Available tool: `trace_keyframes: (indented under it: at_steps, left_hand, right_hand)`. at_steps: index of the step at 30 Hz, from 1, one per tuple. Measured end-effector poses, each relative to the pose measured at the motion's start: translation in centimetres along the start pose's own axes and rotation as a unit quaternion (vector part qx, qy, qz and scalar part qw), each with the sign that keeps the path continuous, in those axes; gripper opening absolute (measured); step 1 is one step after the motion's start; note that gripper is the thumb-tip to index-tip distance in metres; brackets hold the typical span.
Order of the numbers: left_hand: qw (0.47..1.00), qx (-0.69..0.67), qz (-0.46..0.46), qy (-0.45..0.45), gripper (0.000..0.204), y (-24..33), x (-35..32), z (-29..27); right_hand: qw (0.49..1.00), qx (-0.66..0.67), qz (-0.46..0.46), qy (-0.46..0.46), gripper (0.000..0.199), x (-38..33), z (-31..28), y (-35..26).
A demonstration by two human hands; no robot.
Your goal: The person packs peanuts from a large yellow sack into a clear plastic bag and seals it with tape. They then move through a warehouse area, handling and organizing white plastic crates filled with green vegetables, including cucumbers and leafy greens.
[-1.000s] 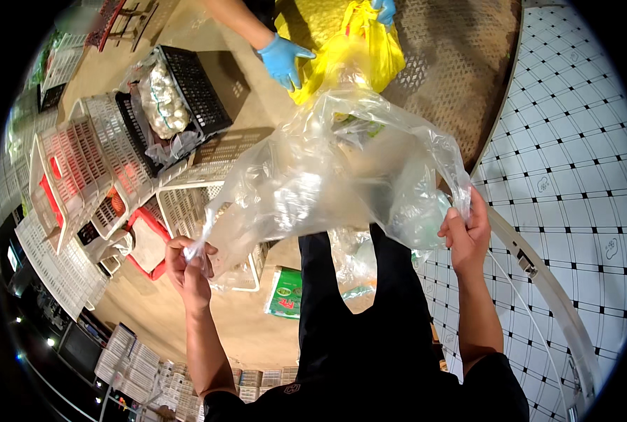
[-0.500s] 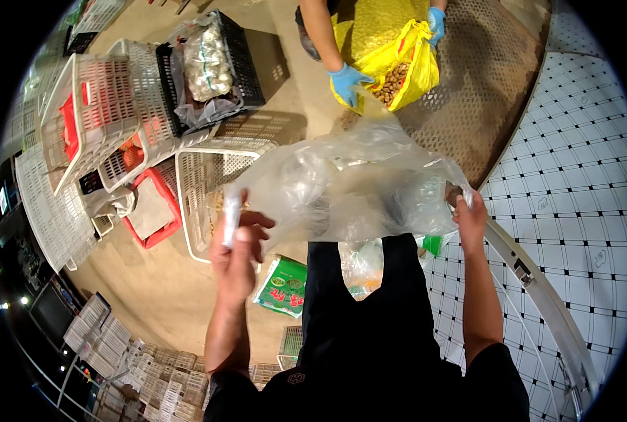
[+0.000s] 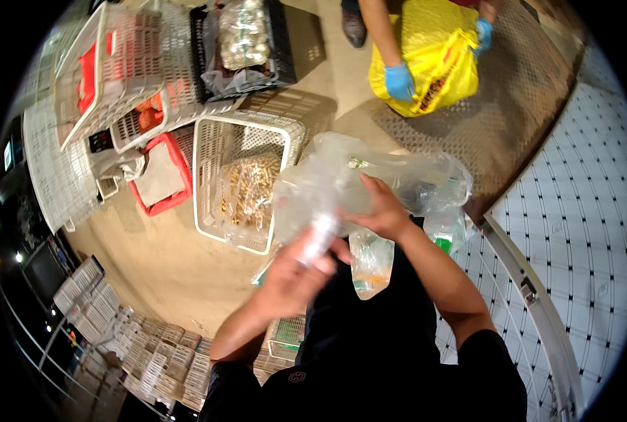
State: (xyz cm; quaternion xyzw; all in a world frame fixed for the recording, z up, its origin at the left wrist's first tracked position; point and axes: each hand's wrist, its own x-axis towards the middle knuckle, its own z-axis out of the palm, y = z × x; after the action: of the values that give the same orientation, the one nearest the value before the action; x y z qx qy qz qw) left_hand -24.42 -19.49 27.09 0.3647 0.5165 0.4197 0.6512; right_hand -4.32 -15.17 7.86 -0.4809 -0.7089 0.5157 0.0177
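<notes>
A large clear plastic bag (image 3: 370,179) is bunched up in front of my chest. My right hand (image 3: 380,207) grips its middle from above. My left hand (image 3: 296,271) is closed around the bag's twisted lower corner, just below and left of the right hand. A smaller clear bag (image 3: 370,260) with something orange inside hangs beneath my hands. Green packets show through the plastic at the right.
A white crate (image 3: 218,141) with golden pieces stands on the floor left of the bag. Behind it are a red tray (image 3: 160,176), tilted white crates (image 3: 117,63) and a black crate (image 3: 285,49) of pale round items. Another person in blue gloves (image 3: 400,81) handles a yellow bag (image 3: 436,53). A metal rail (image 3: 531,302) runs at right.
The bag was spread wide between my hands. Now my hands have come together at the middle and the bag is gathered into a bundle. The view has shifted over the crates.
</notes>
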Motion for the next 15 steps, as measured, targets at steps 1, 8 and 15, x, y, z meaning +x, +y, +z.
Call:
trace_keyframes:
  at_steps: [1,8,15]
  left_hand:
    - [0.996,-0.002,-0.071,-0.046,0.047,0.4,-0.6,0.8]
    - [0.963,0.075,0.215,0.141,0.055,-1.6,-5.2,-2.6]
    - [0.808,-0.145,-0.250,0.513,0.079,-25.0,-6.1,-11.0]
  right_hand:
    - [0.999,-0.011,-0.012,0.034,0.062,2.1,3.8,1.0]
    - [0.959,0.236,0.144,-0.068,0.052,11.0,11.4,2.5]
    - [0.761,0.537,0.348,-0.102,0.044,4.8,-1.0,5.8]
